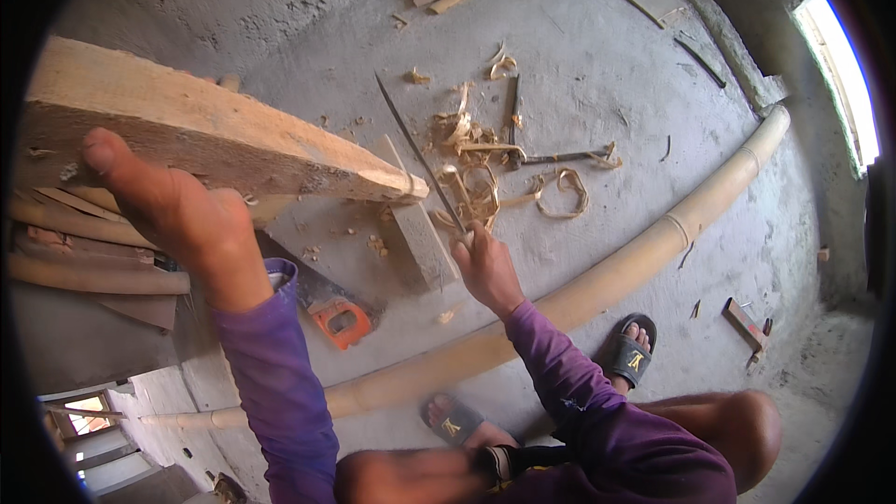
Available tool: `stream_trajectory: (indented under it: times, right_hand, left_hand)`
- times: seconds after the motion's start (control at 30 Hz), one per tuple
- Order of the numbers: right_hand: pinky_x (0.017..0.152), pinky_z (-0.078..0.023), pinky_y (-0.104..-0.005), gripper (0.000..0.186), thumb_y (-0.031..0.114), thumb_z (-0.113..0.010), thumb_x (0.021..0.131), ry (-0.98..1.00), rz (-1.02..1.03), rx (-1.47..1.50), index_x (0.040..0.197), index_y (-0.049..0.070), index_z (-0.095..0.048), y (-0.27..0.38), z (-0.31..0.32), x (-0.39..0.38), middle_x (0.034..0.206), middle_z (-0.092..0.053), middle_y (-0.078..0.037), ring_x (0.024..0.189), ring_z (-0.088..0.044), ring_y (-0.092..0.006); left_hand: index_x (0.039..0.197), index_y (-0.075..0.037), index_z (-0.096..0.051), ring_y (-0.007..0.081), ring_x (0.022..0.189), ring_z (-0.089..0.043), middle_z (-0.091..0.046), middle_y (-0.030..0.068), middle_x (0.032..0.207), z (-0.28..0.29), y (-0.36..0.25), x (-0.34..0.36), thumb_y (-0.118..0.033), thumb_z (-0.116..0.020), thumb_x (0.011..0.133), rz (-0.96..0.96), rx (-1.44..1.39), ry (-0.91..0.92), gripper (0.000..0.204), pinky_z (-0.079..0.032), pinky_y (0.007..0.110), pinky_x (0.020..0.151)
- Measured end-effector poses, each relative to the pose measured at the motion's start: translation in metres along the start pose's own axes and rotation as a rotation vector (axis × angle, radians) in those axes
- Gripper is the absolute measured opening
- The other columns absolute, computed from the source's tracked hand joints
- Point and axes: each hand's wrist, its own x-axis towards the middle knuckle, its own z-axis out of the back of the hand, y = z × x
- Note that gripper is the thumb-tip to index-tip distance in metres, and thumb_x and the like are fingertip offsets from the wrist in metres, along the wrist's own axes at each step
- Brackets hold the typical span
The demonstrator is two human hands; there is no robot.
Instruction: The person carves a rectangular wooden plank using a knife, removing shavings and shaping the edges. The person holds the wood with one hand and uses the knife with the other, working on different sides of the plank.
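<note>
My left hand (191, 224) is against the near side of a thick wooden beam (215, 135), its thumb pressed on the wood and its other fingers mostly hidden. The beam slants from the left toward the middle and narrows to a cut end. In my right hand (490, 271) is a long, thin-bladed knife (411, 135), its handle wrapped by my fingers. Its blade points away and up to the left, just past the beam's narrow end, apart from it as far as I can see. Below that end lies a flat board (420, 243).
Curled shavings (481, 191) and dark metal bars (560, 157) lie on the concrete floor ahead. A long bamboo pole (616, 280) crosses in front of my sandalled feet. An orange-handled handsaw (341, 320) is beneath my left arm. A small wood-and-metal tool (745, 325) lies right; bamboo pieces (93, 273) are stacked left.
</note>
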Motion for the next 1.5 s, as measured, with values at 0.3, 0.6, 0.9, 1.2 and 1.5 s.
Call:
stream_trajectory:
  times: [0.3,0.6,0.9,1.2,1.5]
  right_hand:
    - [0.059,-0.047,-0.0522,0.035,0.026,-0.065,0.099,0.014,-0.062,-0.01,0.117,0.002,-0.048,0.047,0.036,-0.021,0.068,-0.063,-0.022,0.066,-0.064,-0.0457]
    - [0.064,-0.049,-0.052,0.03,0.028,-0.062,0.1,0.097,-0.179,-0.107,0.112,0.002,-0.054,0.042,0.013,-0.043,0.07,-0.063,-0.025,0.072,-0.065,-0.048]
    - [0.063,-0.048,-0.0512,0.033,0.029,-0.061,0.1,0.059,-0.002,0.183,0.112,-0.001,-0.056,0.079,0.04,-0.046,0.069,-0.062,-0.026,0.071,-0.066,-0.0463]
    - [0.064,-0.048,-0.0521,0.035,0.031,-0.06,0.101,0.1,-0.029,0.118,0.107,-0.004,-0.06,0.081,0.045,-0.045,0.067,-0.061,-0.026,0.07,-0.065,-0.0465]
    - [0.064,-0.047,-0.054,0.034,0.03,-0.06,0.102,0.099,-0.07,0.041,0.108,-0.003,-0.057,0.058,0.036,-0.038,0.068,-0.062,-0.026,0.072,-0.064,-0.0498]
  left_hand:
    - [0.122,-0.001,-0.052,0.0256,0.089,-0.058,-0.057,0.0139,0.096,0.043,0.021,0.026,-0.095,-0.038,0.08,0.26,-0.817,0.741,0.104,-0.051,0.039,0.086]
    - [0.117,-0.003,-0.05,0.0236,0.086,-0.058,-0.056,0.0124,0.094,0.041,0.019,0.01,-0.096,-0.046,0.075,0.175,-0.854,0.684,0.102,-0.052,0.037,0.081]
    - [0.113,-0.002,-0.05,0.0239,0.079,-0.06,-0.056,0.0116,0.09,0.04,0.022,0.013,-0.095,-0.049,0.075,0.131,-0.811,0.7,0.101,-0.053,0.035,0.076]
    - [0.112,0.0,-0.051,0.0249,0.076,-0.061,-0.057,0.0138,0.087,0.036,0.021,0.008,-0.096,-0.048,0.074,0.147,-0.821,0.635,0.103,-0.055,0.036,0.073]
    - [0.115,0.002,-0.051,0.026,0.075,-0.062,-0.058,0.015,0.087,0.032,0.019,0.008,-0.096,-0.049,0.073,0.135,-0.822,0.65,0.107,-0.056,0.035,0.072]
